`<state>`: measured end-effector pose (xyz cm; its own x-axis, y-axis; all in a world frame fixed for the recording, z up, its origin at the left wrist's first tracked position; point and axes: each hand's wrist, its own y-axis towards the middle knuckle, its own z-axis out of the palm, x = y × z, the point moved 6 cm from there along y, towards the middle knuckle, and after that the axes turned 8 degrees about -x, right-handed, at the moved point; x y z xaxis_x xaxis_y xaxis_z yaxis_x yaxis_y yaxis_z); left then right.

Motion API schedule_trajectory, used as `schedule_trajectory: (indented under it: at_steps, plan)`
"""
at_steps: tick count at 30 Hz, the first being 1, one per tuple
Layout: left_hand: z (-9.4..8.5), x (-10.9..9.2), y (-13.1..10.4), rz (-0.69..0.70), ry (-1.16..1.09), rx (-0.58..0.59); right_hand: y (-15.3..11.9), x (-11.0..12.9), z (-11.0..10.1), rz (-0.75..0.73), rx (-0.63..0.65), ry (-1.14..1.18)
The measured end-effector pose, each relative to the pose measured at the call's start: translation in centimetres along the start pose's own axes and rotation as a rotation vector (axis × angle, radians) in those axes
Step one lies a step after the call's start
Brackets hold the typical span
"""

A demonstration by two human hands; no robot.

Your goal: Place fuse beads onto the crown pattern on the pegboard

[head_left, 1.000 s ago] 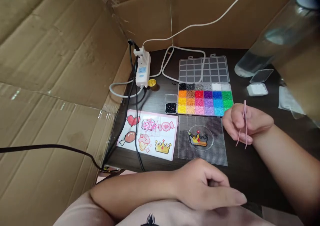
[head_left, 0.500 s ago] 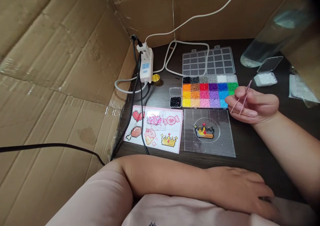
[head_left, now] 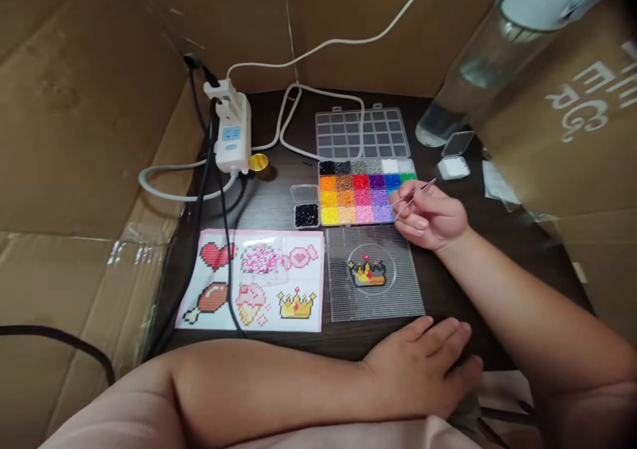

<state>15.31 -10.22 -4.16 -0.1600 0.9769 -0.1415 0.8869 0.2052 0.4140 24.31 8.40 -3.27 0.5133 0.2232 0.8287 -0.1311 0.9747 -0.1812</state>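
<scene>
In the head view, bead-picking seems the step in hand: the right hand [head_left: 435, 218], fingers curled, pinches tweezers [head_left: 428, 184] beside the bead box [head_left: 355, 224], their long axis slanting, parted tips toward the lower left. The left hand [head_left: 418, 363] lies loosely spread, apparently holding nothing. The bead crown [head_left: 368, 276] sits on the pegboard [head_left: 344, 308], lengthwise left-right, spikes boxward. The next move calls for a light squeeze.

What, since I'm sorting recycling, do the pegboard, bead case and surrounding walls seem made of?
Pegboard: probably clear plastic, studded; dark table shows through. Bead case: likely glossy clear plastic, with a see-through lid. Walls: apparently matte cardboard, brown and creased.
</scene>
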Motion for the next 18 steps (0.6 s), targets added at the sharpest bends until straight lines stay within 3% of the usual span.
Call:
schedule_trajectory:
  at_steps: [6,18]
  plan:
    - [-0.7,0.9,-0.4,-0.086,0.098,-0.167,-0.7,-0.4,0.4,-0.07,-0.043,0.035]
    - [-0.4,1.5,-0.6,-0.177,0.141,-0.128,-1.3,-0.6,-0.3,-0.019,-0.226,-0.098]
